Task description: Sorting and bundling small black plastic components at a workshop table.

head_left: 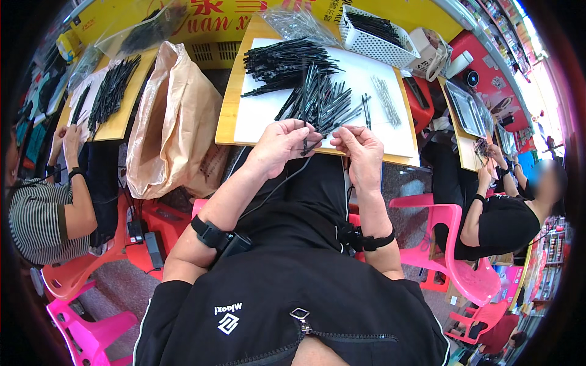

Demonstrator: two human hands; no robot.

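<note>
My left hand point(282, 147) is at the near edge of the board, its thumb and fingers pinched round a thin black stick point(305, 135) that stands nearly upright in the view. Close by on the right, my right hand point(364, 157) has thumb and forefinger pressed together. What it pinches is too small to make out. Just beyond my fingers lies a loose heap of thin black sticks point(323, 97). A larger, neater pile of black sticks point(284, 64) sits behind it. To the right rest a few single black sticks point(366, 110) and a bunch of thin silvery pieces point(386, 100).
A white sheet point(253, 116) covers the wooden table point(229, 119). At its back stand a white perforated basket point(381, 46) of black sticks and a clear plastic bag point(299, 27). A big beige sack point(174, 122) is at left. Co-workers sit both sides, near pink chairs point(455, 244).
</note>
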